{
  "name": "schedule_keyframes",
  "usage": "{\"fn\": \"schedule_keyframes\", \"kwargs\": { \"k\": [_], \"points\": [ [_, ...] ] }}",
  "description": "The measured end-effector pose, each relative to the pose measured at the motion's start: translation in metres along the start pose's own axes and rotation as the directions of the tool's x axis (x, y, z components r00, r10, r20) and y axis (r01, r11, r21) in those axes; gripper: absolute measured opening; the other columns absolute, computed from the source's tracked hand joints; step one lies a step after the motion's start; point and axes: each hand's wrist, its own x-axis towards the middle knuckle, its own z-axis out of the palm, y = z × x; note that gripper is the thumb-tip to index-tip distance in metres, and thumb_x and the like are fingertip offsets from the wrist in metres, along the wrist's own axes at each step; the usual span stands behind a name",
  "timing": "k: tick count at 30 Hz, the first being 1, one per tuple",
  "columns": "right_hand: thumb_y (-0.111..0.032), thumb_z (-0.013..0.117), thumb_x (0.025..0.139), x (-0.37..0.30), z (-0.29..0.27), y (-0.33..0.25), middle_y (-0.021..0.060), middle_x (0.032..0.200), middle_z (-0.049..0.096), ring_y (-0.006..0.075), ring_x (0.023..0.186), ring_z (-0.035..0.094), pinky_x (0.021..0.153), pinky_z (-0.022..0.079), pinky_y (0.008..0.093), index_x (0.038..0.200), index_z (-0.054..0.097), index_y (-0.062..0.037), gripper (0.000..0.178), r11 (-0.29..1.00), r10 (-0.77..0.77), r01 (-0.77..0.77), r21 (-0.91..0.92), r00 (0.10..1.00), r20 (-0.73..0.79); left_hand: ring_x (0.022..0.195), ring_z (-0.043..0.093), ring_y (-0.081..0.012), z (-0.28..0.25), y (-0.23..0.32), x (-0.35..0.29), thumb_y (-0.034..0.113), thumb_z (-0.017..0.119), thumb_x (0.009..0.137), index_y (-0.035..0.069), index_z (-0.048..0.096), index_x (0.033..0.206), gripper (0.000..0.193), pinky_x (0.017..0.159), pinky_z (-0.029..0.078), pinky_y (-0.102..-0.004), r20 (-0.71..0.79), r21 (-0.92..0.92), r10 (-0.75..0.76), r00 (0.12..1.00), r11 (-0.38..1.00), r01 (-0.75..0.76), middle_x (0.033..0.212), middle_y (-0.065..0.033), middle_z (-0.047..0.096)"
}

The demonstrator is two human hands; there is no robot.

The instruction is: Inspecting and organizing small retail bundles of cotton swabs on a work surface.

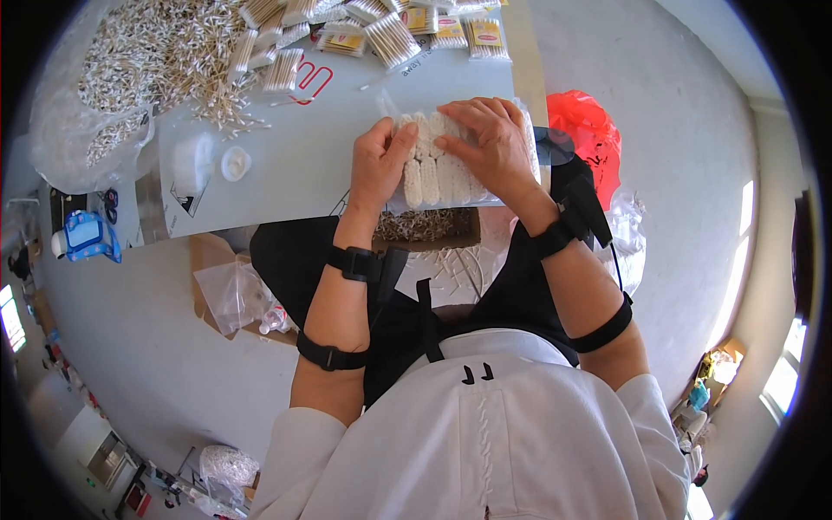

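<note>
At the table's near edge, a clear plastic bag point(431, 180) holds several bundles of cotton swabs packed side by side, their white tips facing up. My left hand point(380, 163) is closed on the bag's left side, thumb against the bundles. Over the right side lies my right hand point(496, 147), its fingers curled across the bundles and the thumb bent toward the middle. The palm hides part of the bag there.
Loose cotton swabs point(165, 52) form a big heap at the far left, beside small swab packs point(392, 42). A round white lid point(236, 163) lies left of my hands. Below the table edge sits a box of swabs point(429, 227); a red plastic bag point(586, 130) hangs at the right.
</note>
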Motion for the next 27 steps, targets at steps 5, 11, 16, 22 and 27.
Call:
{"fn": "schedule_keyframes", "kwargs": {
  "k": [5,11,16,22,27],
  "points": [
    [-0.031,0.073,0.075,0.009,-0.006,-0.005,0.0051,0.099,0.069,0.0217,0.106,0.056,0.104,0.027,0.0375,0.101,0.071,-0.0107,0.033,0.989,0.15,-0.149,-0.012,0.987,0.06,0.056,0.033,-0.0084,0.003,0.002,-0.002,0.026,0.066,0.091,0.003,0.042,0.068,0.04,0.049,0.034,-0.0284,-0.017,0.057,0.084,0.996,0.995,-0.083,0.055,-0.0015,0.04],
    [-0.033,0.072,0.076,0.01,-0.003,-0.01,0.0065,0.093,0.068,0.0205,0.103,0.057,0.103,0.026,0.038,0.096,0.072,-0.0115,0.029,0.962,0.273,-0.273,-0.008,0.96,0.069,0.053,0.034,-0.0124,0.006,0.006,-0.006,0.027,0.065,0.091,0.002,0.042,0.07,0.039,0.049,0.035,-0.0302,-0.043,0.121,0.123,0.991,0.986,-0.117,0.054,-0.006,0.04],
    [-0.042,0.071,0.078,0.008,-0.001,-0.012,0.0105,0.106,0.066,0.0253,0.116,0.052,0.107,0.024,0.0419,0.105,0.069,-0.0093,0.043,0.966,0.257,-0.259,0.012,0.964,0.064,0.053,0.036,-0.0155,0.003,0.006,-0.002,0.029,0.064,0.092,0.001,0.045,0.072,0.039,0.05,0.038,-0.0318,-0.001,0.175,0.113,0.994,0.978,-0.111,0.055,-0.0095,0.045],
    [-0.05,0.057,0.088,-0.018,0.013,-0.024,0.0119,0.145,0.042,0.0274,0.14,0.03,0.116,0.009,0.0513,0.142,0.039,-0.0066,0.071,0.929,-0.095,0.106,-0.354,0.994,0.047,0.054,0.041,-0.0162,0.012,0.002,-0.005,0.028,0.062,0.093,0.001,0.047,0.073,0.038,0.053,0.04,-0.0325,-0.059,0.055,0.111,0.992,0.993,-0.108,0.059,-0.0111,0.049],
    [-0.05,0.05,0.091,-0.013,0.014,-0.023,0.0091,0.152,0.032,0.0254,0.144,0.022,0.116,0.007,0.0517,0.146,0.033,-0.0093,0.07,0.903,-0.045,0.104,-0.416,0.988,0.15,0.055,0.04,-0.0145,0.006,0.001,-0.003,0.025,0.061,0.094,0.0,0.05,0.073,0.034,0.052,0.039,-0.0323,-0.051,0.126,0.095,0.994,0.988,-0.088,0.059,-0.0097,0.049]
  ]
}}
